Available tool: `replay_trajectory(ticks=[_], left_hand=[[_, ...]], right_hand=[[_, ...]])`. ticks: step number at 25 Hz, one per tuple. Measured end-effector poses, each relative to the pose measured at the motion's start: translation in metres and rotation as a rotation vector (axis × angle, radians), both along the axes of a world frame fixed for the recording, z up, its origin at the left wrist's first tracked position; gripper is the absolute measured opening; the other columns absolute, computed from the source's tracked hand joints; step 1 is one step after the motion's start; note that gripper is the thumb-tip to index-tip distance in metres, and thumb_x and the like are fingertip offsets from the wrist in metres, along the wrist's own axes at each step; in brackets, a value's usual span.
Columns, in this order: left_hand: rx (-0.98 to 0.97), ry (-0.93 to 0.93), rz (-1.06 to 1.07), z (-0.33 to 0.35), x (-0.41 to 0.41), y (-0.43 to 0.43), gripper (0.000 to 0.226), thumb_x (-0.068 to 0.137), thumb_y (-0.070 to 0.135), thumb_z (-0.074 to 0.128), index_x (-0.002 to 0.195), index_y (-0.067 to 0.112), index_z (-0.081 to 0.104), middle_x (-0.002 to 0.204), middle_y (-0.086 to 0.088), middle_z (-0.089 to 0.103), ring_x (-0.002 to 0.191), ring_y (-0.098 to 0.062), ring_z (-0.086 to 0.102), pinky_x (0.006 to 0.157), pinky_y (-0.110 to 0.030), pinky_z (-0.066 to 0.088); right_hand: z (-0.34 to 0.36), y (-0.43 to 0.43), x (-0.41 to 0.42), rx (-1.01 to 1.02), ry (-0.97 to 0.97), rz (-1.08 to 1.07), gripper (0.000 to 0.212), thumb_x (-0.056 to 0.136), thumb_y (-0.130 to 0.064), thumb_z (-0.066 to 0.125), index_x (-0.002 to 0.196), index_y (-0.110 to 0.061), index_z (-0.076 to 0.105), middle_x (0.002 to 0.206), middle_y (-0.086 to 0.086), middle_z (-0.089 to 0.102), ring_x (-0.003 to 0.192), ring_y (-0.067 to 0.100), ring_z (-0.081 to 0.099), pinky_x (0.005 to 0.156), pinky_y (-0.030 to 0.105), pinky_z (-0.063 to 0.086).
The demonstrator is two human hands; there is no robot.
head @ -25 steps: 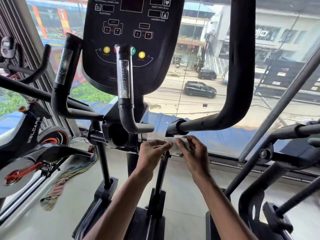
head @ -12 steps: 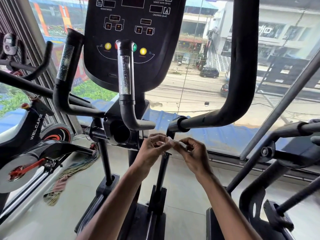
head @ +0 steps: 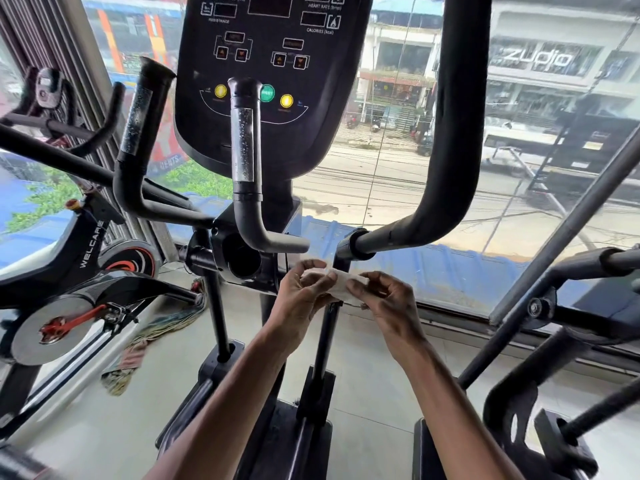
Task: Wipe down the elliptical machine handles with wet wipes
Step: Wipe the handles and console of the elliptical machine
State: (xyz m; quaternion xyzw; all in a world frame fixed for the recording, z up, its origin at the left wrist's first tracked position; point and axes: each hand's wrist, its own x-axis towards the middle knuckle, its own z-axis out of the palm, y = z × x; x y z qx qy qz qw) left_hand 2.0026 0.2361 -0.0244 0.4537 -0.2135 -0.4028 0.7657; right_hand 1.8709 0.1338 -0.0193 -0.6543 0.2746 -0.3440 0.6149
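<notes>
A white wet wipe [head: 341, 284] is stretched between both hands, just below the elliptical's handles. My left hand [head: 301, 292] pinches its left end and my right hand [head: 384, 303] pinches its right end. Above them stands the centre fixed handle [head: 244, 161] with a shiny metal sensor strip. A second fixed handle [head: 136, 133] rises at the left. The thick black moving handle [head: 450, 133] curves up on the right. The black console [head: 273, 64] sits behind the centre handle.
A spin bike [head: 69, 271] stands at the left with a cloth [head: 152, 337] on the floor beside it. Another machine's bars [head: 554, 306] crowd the right. A large window [head: 398, 150] onto a street fills the front.
The hands were close together half a second ago; now they have drawn apart and the wipe is spread out between them. The view has shifted slightly.
</notes>
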Motion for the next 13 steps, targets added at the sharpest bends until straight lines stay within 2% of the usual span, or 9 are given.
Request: replay_trajectory(ticks=[1, 3, 5, 8, 11, 13], left_hand=[[0.025, 0.019, -0.035, 0.001, -0.001, 0.001, 0.015, 0.090, 0.008, 0.072, 0.104, 0.009, 0.067, 0.091, -0.006, 0.075, 0.081, -0.016, 0.072, 0.073, -0.026, 0.059], [0.047, -0.023, -0.089, 0.003, -0.003, 0.003, 0.013, 0.084, 0.014, 0.075, 0.096, 0.009, 0.076, 0.091, -0.008, 0.077, 0.082, -0.016, 0.072, 0.082, -0.030, 0.058], [0.050, -0.064, 0.023, 0.002, -0.006, 0.001, 0.008, 0.085, 0.013, 0.076, 0.091, 0.007, 0.077, 0.089, -0.011, 0.076, 0.085, -0.022, 0.070, 0.092, -0.038, 0.055], [0.165, -0.229, 0.377, 0.000, -0.008, -0.003, 0.007, 0.089, 0.015, 0.079, 0.095, 0.014, 0.075, 0.086, -0.002, 0.078, 0.085, -0.023, 0.074, 0.079, -0.035, 0.060], [0.334, -0.483, 0.665, 0.001, -0.014, -0.012, 0.012, 0.087, 0.028, 0.081, 0.096, 0.021, 0.075, 0.085, 0.007, 0.078, 0.076, -0.008, 0.074, 0.072, -0.027, 0.056], [0.420, -0.600, 0.772, 0.008, -0.016, -0.026, 0.014, 0.090, 0.031, 0.077, 0.098, 0.020, 0.074, 0.088, 0.007, 0.078, 0.069, 0.000, 0.067, 0.067, -0.015, 0.045]], right_hand=[[0.001, -0.001, -0.001, 0.009, 0.000, -0.011, 0.021, 0.087, -0.018, 0.083, 0.095, -0.001, 0.073, 0.080, 0.000, 0.072, 0.073, 0.008, 0.064, 0.070, 0.025, 0.050], [0.003, -0.001, -0.002, 0.021, -0.001, -0.018, 0.024, 0.085, -0.020, 0.085, 0.094, -0.002, 0.071, 0.084, 0.003, 0.071, 0.078, 0.013, 0.065, 0.073, 0.031, 0.052], [0.005, -0.001, -0.005, 0.031, -0.005, 0.005, 0.020, 0.084, -0.016, 0.085, 0.094, -0.005, 0.071, 0.086, 0.002, 0.073, 0.081, 0.016, 0.069, 0.079, 0.038, 0.057], [0.008, -0.001, -0.015, 0.024, -0.048, -0.012, 0.018, 0.087, -0.011, 0.082, 0.102, -0.011, 0.073, 0.095, 0.000, 0.078, 0.091, 0.019, 0.075, 0.089, 0.044, 0.061], [0.015, -0.005, -0.022, -0.100, -0.028, -0.195, 0.030, 0.088, -0.014, 0.082, 0.116, -0.019, 0.070, 0.110, -0.007, 0.076, 0.101, 0.008, 0.073, 0.082, 0.036, 0.061], [0.024, -0.008, -0.021, -0.221, -0.065, -0.278, 0.042, 0.087, -0.014, 0.083, 0.125, -0.017, 0.065, 0.123, -0.004, 0.070, 0.111, 0.006, 0.068, 0.086, 0.029, 0.060]])
